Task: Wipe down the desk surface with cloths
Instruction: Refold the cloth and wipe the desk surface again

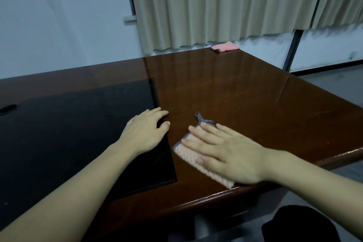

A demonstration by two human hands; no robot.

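pressing flat with spread fingers, right hand [227, 155] pins the pink cloth [193, 160] near the desk [245, 92] front edge, long axis running diagonally toward the body, while left hand [146, 131] rests open, holding nothing, just beside it.

my desk [225, 88]: glossy brown wood, reflective | inset panel [78, 124]: smooth black, duller sheen | cloth under my right palm [194, 160]: nubby pink weave, grey edging | curtain [216, 6]: matt beige fabric
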